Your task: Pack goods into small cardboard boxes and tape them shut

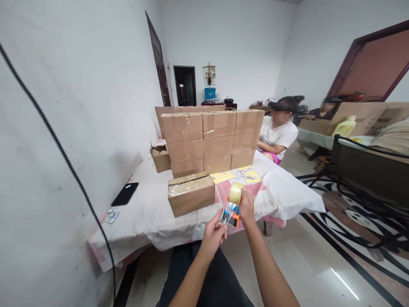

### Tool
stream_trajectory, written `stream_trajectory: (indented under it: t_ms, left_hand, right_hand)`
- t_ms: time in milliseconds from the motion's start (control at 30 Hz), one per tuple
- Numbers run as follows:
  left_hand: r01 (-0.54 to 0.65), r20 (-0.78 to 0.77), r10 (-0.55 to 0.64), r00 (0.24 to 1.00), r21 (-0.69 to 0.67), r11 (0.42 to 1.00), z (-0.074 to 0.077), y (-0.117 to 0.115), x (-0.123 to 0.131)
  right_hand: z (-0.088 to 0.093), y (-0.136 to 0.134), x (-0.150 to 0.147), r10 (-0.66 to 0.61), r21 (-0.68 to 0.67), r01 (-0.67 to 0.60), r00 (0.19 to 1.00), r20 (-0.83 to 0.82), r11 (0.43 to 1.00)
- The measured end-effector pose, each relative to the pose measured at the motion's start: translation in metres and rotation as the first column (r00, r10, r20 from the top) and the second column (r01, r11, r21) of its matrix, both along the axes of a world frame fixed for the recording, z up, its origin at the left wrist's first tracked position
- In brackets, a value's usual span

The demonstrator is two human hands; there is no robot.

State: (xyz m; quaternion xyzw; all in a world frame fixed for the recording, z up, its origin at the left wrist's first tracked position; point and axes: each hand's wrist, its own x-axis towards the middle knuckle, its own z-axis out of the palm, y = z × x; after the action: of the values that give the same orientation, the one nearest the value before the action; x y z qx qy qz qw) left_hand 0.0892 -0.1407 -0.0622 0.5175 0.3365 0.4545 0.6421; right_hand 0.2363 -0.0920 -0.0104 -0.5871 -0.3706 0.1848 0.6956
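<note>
My right hand [246,207] grips a tape dispenser [235,215] in blue and orange, loaded with a yellowish roll of packing tape [236,193]. A clear strip of tape runs from the dispenser to my left hand [214,232], whose fingers are closed on its end. Both hands are in front of the table's near edge, above my lap. Just beyond them on the left sits a cardboard box [191,197] with a shiny tape strip along its top and a dark gap at the seam.
Stacked taped boxes [217,143] stand behind the single box. A smaller carton [160,158] is at their left, and a black phone [125,194] lies on the white tablecloth [150,213]. Someone in a white shirt [281,135] sits beyond the table. A black cable [68,160] hangs at left.
</note>
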Motion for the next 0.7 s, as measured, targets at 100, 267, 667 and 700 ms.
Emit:
stream_trajectory:
  t_ms: [100, 267, 667, 700]
  left_hand:
    - [-0.035, -0.002, 0.035, 0.999, -0.002, 0.999, 0.005, -0.011, -0.006]
    - [-0.008, -0.018, 0.009, 1.0, 0.047, 0.999, 0.013, -0.015, -0.014]
    - [0.164, -0.056, -0.162, 0.985, 0.029, 0.986, 0.021, -0.027, -0.059]
    - [0.166, -0.061, -0.164, 0.985, 0.035, 0.985, 0.022, -0.028, -0.062]
  right_hand:
    - [0.007, -0.012, -0.009, -0.016, -0.001, 0.016, 0.999, -0.051, 1.0]
    - [0.023, -0.026, -0.022, 0.023, 0.057, -0.014, 0.988, -0.151, 0.998]
    - [0.015, -0.046, -0.045, 0.078, 0.022, -0.076, 0.98, -0.185, 0.997]
    - [0.014, -0.046, -0.047, 0.074, 0.03, -0.069, 0.98, -0.187, 0.997]
